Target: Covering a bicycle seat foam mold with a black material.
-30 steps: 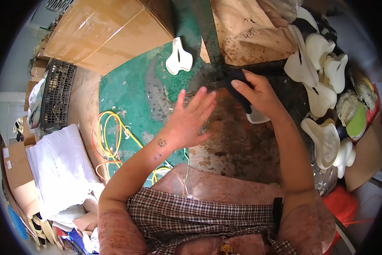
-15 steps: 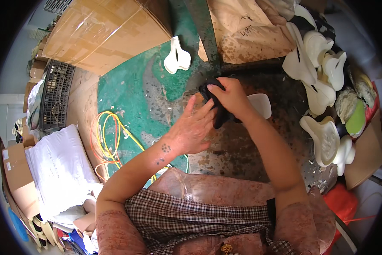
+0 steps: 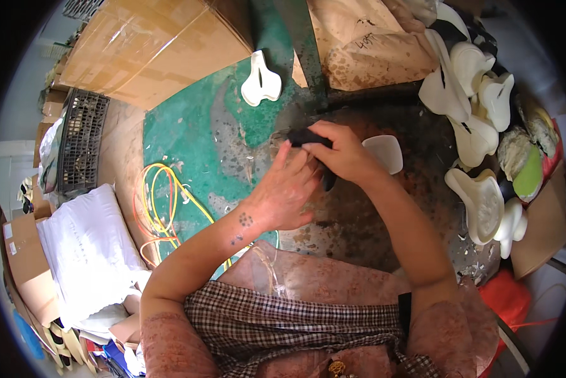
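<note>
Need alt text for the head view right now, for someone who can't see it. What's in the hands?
Both hands meet over a stained worktable: the right hand grips a black saddle-shaped piece and the left hand presses against it from below. A white foam piece lies just right of them, with a heap of white saddle-shaped pieces at the table's right edge.

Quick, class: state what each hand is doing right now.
Left hand: fingers curled against the black piece.
Right hand: closed, gripping the black piece.

Left hand [image 3: 289, 192] and right hand [image 3: 341, 153] meet, fingers curled
</note>
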`<control>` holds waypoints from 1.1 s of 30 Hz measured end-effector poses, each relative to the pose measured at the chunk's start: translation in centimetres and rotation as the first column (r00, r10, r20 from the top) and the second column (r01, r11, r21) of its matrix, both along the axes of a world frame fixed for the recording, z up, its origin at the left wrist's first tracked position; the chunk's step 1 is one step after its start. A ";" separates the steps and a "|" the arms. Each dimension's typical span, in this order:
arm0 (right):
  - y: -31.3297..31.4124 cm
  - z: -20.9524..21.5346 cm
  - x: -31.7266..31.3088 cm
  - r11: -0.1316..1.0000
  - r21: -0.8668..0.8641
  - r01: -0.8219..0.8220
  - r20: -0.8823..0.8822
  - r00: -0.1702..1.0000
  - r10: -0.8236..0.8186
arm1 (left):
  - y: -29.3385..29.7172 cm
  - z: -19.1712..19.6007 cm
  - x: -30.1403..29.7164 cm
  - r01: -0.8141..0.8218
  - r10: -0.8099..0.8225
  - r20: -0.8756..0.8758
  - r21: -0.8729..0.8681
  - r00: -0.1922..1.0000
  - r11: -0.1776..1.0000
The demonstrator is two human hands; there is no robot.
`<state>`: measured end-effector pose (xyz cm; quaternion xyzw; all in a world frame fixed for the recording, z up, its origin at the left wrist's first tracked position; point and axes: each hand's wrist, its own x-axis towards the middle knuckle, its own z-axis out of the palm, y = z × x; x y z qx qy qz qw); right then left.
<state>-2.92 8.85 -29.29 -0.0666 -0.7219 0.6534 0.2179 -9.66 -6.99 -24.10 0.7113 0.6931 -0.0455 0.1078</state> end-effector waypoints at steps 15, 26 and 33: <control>6.6 2.2 3.4 0.915 -0.093 -0.392 0.321 0.859 0.400 | -0.4 -1.8 -0.1 0.116 -0.060 -0.262 0.204 0.963 0.972; 1.9 -3.1 2.0 0.972 -0.039 -0.230 0.404 0.887 0.226 | -1.1 -2.3 -0.1 0.195 -0.163 -0.148 0.233 0.975 0.953; 3.1 -0.1 3.3 0.787 0.566 -0.244 -0.006 0.954 0.300 | -0.7 -0.7 -0.5 0.075 -0.066 -0.078 0.121 0.995 0.990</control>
